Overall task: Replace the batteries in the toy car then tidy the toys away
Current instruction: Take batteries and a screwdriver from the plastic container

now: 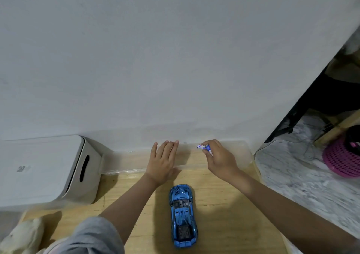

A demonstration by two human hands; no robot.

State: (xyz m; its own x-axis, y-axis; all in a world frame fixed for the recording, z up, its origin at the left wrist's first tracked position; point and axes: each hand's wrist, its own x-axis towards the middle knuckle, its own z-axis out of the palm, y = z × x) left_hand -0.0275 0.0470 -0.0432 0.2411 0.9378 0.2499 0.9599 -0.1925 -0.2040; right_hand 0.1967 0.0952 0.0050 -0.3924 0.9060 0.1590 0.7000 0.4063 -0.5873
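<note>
My right fingers [209,143] are curled tight around a pack of batteries [205,148], small cylinders in blue and white wrap with a red mark, held over the clear box [124,171]. My right hand [220,159] hovers there with the wrist bent. My left hand [163,161] lies flat and open, fingers straight and together, palm down on the box's near rim, gripping nothing. The box is shallow, transparent plastic with rounded corners, set against the white wall [155,59]. The car [183,215] sits on its wheels on the pale wood tabletop [224,214], just behind my hands, glossy metallic blue with a low, pointed sports body. At left stands a white boxy appliance [44,168] with a dark slot. A soft cream plush [23,236] lies at the near-left corner. A pink mesh basket [342,156] rests on the marble floor [296,176].
</note>
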